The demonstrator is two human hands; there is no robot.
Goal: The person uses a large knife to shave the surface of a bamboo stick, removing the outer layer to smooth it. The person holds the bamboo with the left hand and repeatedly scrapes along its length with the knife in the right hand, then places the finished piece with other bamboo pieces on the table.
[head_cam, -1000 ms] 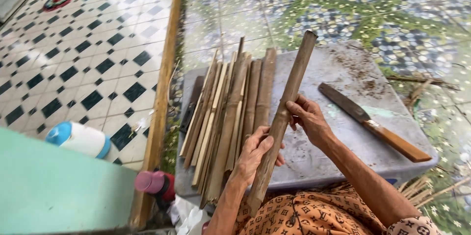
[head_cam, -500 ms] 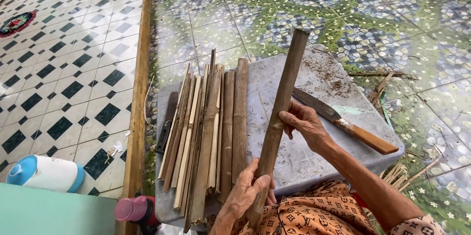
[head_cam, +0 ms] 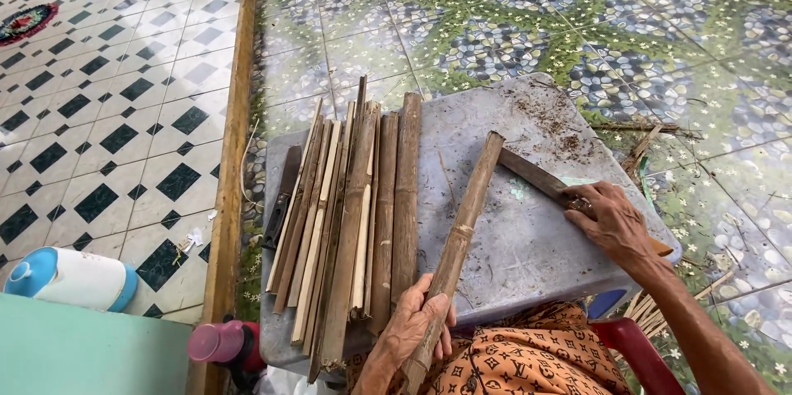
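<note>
A patterned tile floor [head_cam: 495,24] in green and grey, meeting a black-and-white chequered floor [head_cam: 99,115] along a wooden strip [head_cam: 229,156], spreads beneath a grey, scuffed, flat work board [head_cam: 528,246] set before a seated person in orange patterned cloth [head_cam: 528,362]; across the board's left half lies a bundle of split bamboo slats [head_cam: 346,213], brown and pale, running from the far edge to the near edge and overhanging it; beside them, nearer the middle, a long round brown bamboo stick [head_cam: 462,230] slants from the near edge up toward the board's centre; the left hand [head_cam: 417,325] grips its lower end at the near edge, fingers curled fully round the stick; at the right edge of the board lies a dark-bladed knife with a wooden handle [head_cam: 536,181], its blade pointing toward the far-left; the right hand [head_cam: 606,218] rests on the handle, fingers bent over it, though whether they are clamped tight cannot be told; wood dust and shavings [head_cam: 553,119] speckle the far-right corner of the board; off the board to the left, on the chequered floor, lies a white bottle with a blue cap [head_cam: 70,277]; near the board's near-left corner stands a pink-topped container [head_cam: 219,341].
</note>
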